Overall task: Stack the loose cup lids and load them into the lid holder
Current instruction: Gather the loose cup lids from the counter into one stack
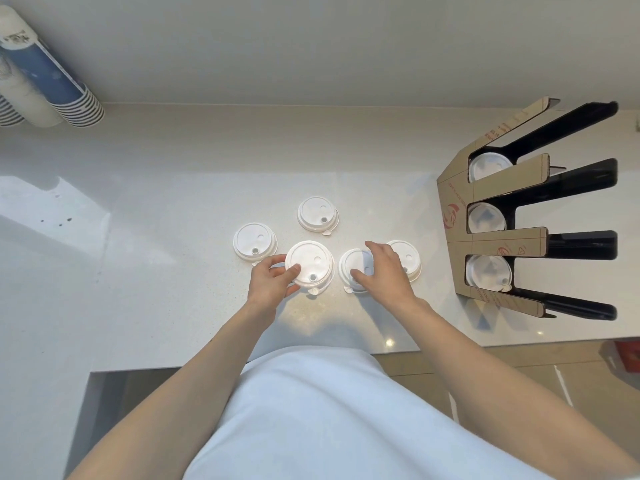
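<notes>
Left hand (273,280): grasping the round white plastic cup lid (309,263), apparently just off the pale worktop (156,271).
Right hand (382,271): fingers spread over the neighbouring lid (355,268), grip uncertain.
Key relation: cardboard lid holder (491,233) lies right, nearer the right hand.

Red print and round red logos on the cardboard face of the lid holder (457,216), too small and skewed to read. Dark marks near the top of the paper cup stacks (41,74) at upper left, likewise illegible. No other lettering or numbers visible anywhere.
</notes>
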`<state>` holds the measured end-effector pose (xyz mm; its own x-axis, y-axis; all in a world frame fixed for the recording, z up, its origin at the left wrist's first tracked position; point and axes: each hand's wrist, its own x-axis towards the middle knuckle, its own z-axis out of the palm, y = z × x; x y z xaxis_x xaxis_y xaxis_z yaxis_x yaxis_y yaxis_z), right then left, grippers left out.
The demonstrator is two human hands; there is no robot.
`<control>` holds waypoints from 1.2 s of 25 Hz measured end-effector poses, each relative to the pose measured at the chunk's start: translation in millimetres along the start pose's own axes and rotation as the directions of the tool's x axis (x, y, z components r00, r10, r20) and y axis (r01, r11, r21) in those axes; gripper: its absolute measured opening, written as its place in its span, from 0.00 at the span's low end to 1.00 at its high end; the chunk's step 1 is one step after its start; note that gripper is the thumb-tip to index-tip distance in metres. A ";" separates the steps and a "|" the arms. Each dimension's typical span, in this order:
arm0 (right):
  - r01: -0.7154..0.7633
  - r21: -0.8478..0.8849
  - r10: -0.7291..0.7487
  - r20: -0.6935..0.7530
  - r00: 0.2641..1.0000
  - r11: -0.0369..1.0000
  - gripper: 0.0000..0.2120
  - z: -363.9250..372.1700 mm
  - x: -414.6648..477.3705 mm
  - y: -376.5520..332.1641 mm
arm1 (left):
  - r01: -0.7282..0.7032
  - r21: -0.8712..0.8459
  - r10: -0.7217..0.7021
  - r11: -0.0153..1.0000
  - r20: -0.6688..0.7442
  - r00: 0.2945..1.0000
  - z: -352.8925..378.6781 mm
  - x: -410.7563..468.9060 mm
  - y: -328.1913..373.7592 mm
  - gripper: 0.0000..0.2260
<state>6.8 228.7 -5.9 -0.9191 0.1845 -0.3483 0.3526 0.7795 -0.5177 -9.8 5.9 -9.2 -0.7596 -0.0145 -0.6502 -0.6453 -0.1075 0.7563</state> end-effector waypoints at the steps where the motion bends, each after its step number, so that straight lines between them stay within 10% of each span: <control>1: 0.002 -0.073 0.001 0.044 0.999 0.997 0.33 -0.5 1.2 2.6 | -0.003 -0.003 0.003 1.000 0.002 1.000 0.3 0.3 1.0 0.17; 10: 0.017 -0.179 -0.004 0.074 0.997 0.984 0.35 11.0 -3.0 8.6 | -0.006 -0.020 0.006 1.000 -0.003 1.000 0.9 1.6 4.4 0.16; 30: 0.351 0.252 -0.352 -0.044 0.935 0.902 0.28 -18.3 -22.8 -29.9 | -0.049 -0.039 0.051 0.998 0.064 0.997 3.6 -7.4 14.3 0.17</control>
<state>14.0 212.1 31.8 -0.9911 -0.0756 -0.1092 0.0395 0.6172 -0.7858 -13.7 8.0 6.7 -0.7952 0.0435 -0.6047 -0.6039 -0.1456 0.7837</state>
